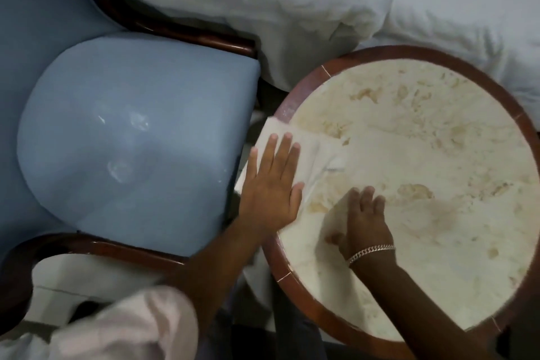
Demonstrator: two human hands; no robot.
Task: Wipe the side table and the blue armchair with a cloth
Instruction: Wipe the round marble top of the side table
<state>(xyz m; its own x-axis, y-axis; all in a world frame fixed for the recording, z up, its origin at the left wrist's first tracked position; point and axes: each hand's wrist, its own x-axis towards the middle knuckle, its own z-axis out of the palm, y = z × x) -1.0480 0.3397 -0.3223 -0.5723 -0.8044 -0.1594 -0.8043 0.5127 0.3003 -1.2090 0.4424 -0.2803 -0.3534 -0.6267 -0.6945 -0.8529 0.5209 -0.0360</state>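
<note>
A round side table (415, 55) with a cream marble top and a reddish wooden rim fills the right half. A white cloth (318, 161) lies spread over its left edge, hanging partly past the rim. My left hand (270, 184) presses flat on the cloth, fingers spread. Resting on the bare marble just to the right, my right hand (363, 222) has its fingers down and wears a silver bracelet; it holds nothing. The blue armchair (125, 137) stands to the left, its seat cushion showing a few pale smudges.
A bed with white rumpled bedding (321, 9) runs along the top, touching the table's far side. The armchair's dark wooden arms (96, 245) curve at top and bottom left. A narrow gap separates chair and table.
</note>
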